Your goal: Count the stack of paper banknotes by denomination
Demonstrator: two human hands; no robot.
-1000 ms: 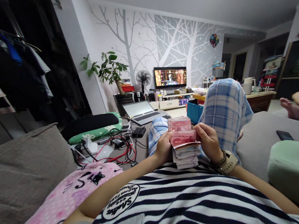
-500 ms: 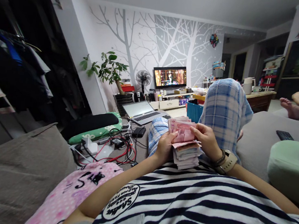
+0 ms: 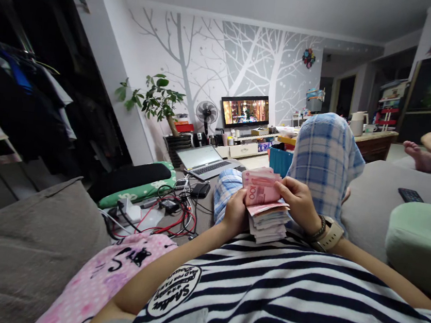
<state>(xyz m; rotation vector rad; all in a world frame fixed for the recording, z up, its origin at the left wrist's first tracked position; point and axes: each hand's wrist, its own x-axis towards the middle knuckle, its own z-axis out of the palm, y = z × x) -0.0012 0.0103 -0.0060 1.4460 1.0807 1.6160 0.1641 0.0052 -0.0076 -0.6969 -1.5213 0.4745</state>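
Note:
A thick bundle of banknotes (image 3: 268, 220) is folded over in front of my striped shirt, its lower ends fanned out. The upper part shows pinkish-red notes (image 3: 259, 190), one with "100" printed on it. My left hand (image 3: 236, 211) is closed around the bundle's left side. At the upper right, my right hand (image 3: 297, 201) pinches the edge of a red note between thumb and fingers. A pale watch (image 3: 330, 236) and a dark bracelet sit on my right wrist. My raised knee in blue plaid trousers (image 3: 319, 158) is just behind the right hand.
Left of my legs are an open laptop (image 3: 209, 162), tangled cables (image 3: 181, 220) and a black-and-green cushion (image 3: 138, 186). To the right lie a remote control (image 3: 410, 195) and a light green neck pillow (image 3: 417, 236). Another person's bare foot (image 3: 414, 153) shows at the far right.
The left thumb has moved off the front of the top red note, so its "100" now shows. The note's face sits flatter. My right hand has barely moved.

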